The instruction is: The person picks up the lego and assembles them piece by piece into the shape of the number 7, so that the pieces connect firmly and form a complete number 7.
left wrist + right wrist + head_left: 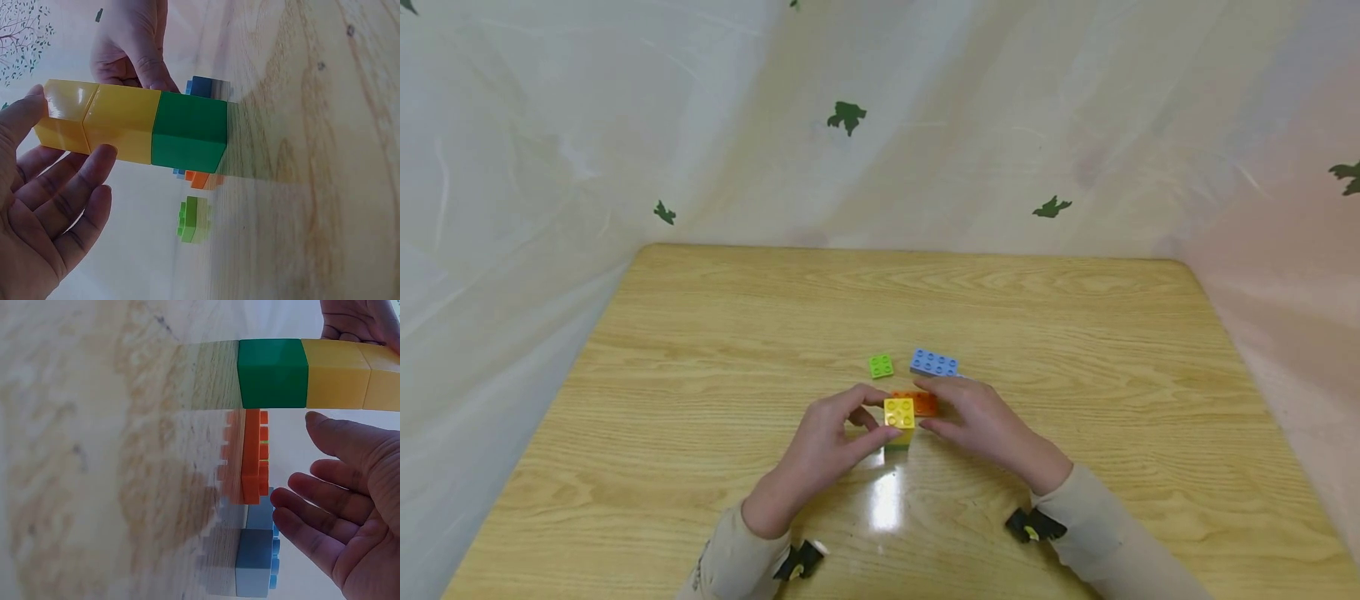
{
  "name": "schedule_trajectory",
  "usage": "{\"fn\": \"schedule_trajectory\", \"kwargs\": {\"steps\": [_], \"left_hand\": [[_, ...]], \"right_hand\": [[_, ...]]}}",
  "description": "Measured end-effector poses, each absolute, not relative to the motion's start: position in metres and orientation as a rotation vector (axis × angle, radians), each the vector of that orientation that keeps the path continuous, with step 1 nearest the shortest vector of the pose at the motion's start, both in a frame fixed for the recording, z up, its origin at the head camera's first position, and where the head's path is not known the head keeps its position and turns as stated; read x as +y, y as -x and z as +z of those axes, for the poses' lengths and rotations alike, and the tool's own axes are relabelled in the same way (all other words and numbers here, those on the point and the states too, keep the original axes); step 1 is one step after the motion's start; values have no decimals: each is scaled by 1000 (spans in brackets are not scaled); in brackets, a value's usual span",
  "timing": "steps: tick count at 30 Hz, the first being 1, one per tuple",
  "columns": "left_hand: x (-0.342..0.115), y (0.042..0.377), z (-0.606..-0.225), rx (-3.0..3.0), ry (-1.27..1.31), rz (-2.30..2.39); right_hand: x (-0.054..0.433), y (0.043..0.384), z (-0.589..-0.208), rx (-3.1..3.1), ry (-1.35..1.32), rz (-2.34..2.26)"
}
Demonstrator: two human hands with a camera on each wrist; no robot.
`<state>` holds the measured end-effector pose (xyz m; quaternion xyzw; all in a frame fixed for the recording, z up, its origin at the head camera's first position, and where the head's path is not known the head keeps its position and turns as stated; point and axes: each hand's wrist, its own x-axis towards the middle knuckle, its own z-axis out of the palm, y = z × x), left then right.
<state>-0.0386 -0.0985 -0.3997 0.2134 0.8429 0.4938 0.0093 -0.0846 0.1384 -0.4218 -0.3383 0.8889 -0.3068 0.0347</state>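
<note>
A tower of building blocks stands upright on the table, with a green brick (189, 131) at the bottom and two yellow bricks (898, 412) stacked above it. My left hand (831, 437) pinches the top yellow brick between thumb and fingers. To the right of the tower, my right hand (985, 421) hovers with relaxed, slightly bent fingers, holding nothing. In the right wrist view its thumb is close to the tower but apart from it. A flat orange brick (251, 456) lies just behind the tower, between the hands.
Behind the right hand lies a blue brick (934, 362) with two rows of studs; the right wrist view shows another light blue piece (259, 509) beside it. A small light green brick (881, 366) sits behind the tower. A patterned curtain (850, 183) hangs beyond the wooden table (700, 333).
</note>
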Motion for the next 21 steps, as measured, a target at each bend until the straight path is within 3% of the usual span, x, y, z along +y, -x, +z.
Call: {"fn": "schedule_trajectory", "kwargs": {"steps": [21], "left_hand": [[-98,39,-402,2635,-679,1546]], "right_hand": [[129,88,-421,2814,1034,-704]]}}
